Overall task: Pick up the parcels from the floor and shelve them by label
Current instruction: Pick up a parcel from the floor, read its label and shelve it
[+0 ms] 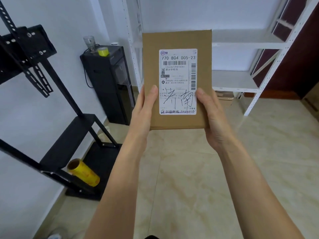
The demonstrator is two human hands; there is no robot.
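A flat brown cardboard parcel (177, 40) is held upright in front of me, chest high, its face turned to me. A white shipping label (177, 73) on it reads "770 B04 005-23" with handwritten black characters below. My left hand (144, 109) grips the parcel's lower left edge, thumb on the front. My right hand (211, 114) grips the lower right edge, thumb resting on the label. Behind the parcel stands a white metal shelf unit (241, 44) with bare boards; more brown boxes (224, 98) lie under its lowest board.
A black TV stand (72, 133) fills the left side, with a yellow film roll (84, 172) on its base. A black water dispenser (110, 83) stands by the wall, a glass and yellow tape on top. Beige tiled floor (189, 178) lies ahead. A dark door is at right.
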